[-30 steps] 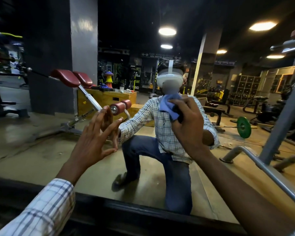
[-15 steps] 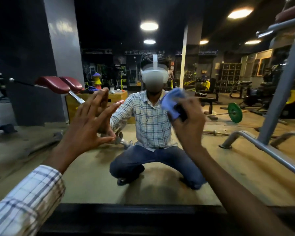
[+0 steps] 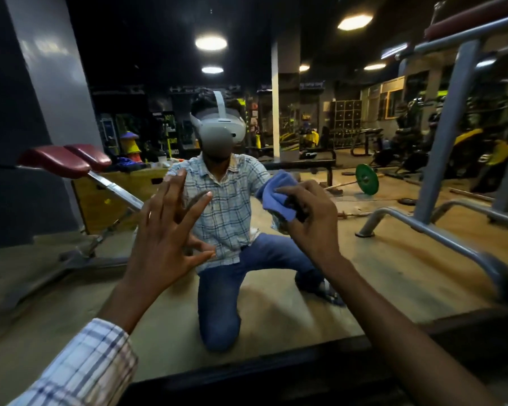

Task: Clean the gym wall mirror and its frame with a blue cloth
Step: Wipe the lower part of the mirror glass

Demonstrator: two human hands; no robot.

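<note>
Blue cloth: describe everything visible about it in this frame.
The blue cloth is a soft, towel-like fabric, bunched and folded into a wad. The right hand grips it, fingers curled over its right part, pressing it against the mirror at about chest height of the reflection. Its upper-left folds stick out free of the hand. Only part shows; whether it is wet or dirty cannot be told.

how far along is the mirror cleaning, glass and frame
Done: nothing shows which parts of the glass have already been wiped. In hand: the right hand presses the bunched blue cloth to the mirror at mid height, while the left hand braces open-palmed against the glass. Left: the dark bottom frame has no cloth on it, so the frame probably remains, perhaps with more glass.
</note>
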